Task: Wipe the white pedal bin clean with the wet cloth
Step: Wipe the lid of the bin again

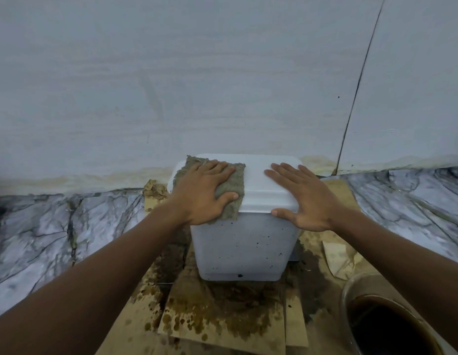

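Note:
The white pedal bin [242, 248] stands on wet cardboard against the wall, lid closed, its front dotted with dark specks. A grey-brown wet cloth [234, 185] lies on the left half of the lid and hangs a little over the front edge. My left hand [203, 193] presses flat on the cloth, fingers straight, thumb on the cloth's lower part. My right hand [303, 198] lies flat on the right half of the lid, fingers spread, thumb along the lid's front rim.
Stained, wet cardboard sheets [222, 319] cover the floor under and before the bin. A round container of dark liquid [384, 326] sits at the lower right. Marble-patterned floor [43, 231] spreads to both sides; a pale wall [197, 85] rises right behind the bin.

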Available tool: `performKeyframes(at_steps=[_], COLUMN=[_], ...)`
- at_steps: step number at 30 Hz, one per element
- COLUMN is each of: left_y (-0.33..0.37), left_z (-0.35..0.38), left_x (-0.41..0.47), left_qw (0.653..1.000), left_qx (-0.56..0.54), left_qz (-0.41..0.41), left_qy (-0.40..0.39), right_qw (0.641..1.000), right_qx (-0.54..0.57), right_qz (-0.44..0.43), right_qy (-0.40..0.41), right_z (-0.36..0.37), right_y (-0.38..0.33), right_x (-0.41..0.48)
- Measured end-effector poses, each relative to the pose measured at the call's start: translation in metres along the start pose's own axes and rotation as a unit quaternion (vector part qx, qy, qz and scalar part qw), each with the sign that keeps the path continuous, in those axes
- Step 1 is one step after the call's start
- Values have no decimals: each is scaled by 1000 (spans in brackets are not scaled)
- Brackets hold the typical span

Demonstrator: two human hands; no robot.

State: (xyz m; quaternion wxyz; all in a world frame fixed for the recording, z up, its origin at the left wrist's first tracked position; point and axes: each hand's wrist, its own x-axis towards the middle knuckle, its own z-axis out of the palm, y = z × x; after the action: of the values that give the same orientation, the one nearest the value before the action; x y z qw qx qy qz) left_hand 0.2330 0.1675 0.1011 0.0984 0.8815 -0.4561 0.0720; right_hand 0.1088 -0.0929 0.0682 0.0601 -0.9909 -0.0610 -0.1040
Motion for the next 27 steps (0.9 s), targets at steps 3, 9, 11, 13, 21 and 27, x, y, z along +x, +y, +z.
performKeyframes(at_steps=[3, 9, 11, 13, 21, 27], left_y=[-1, -28, -31, -27, 39, -22], left_z=[5, -6, -9, -11, 8, -14], left_x=[-13, -38, -42, -37, 15, -25], left_qw=[1000, 997, 997, 999, 998, 999], left_qx=[8, -71, -70, -38, 26, -14], left_qz=[0, 18, 25, 26, 54, 47], left_qy=[5, 15, 23, 29, -11, 7], right_qw=[1000, 1000, 1000, 1000, 1000, 1000], right_qx=[-6, -12, -15, -19, -6, -8], right_qz=[-7, -10, -9, -6, 0, -3], right_qy=[0, -6, -11, -10, -7, -12], right_z=[1, 0, 0, 1, 1, -1], right_y=[-3, -6, -6, -6, -3, -5], right_x=[-4, -9, -9, -9, -7, -6])
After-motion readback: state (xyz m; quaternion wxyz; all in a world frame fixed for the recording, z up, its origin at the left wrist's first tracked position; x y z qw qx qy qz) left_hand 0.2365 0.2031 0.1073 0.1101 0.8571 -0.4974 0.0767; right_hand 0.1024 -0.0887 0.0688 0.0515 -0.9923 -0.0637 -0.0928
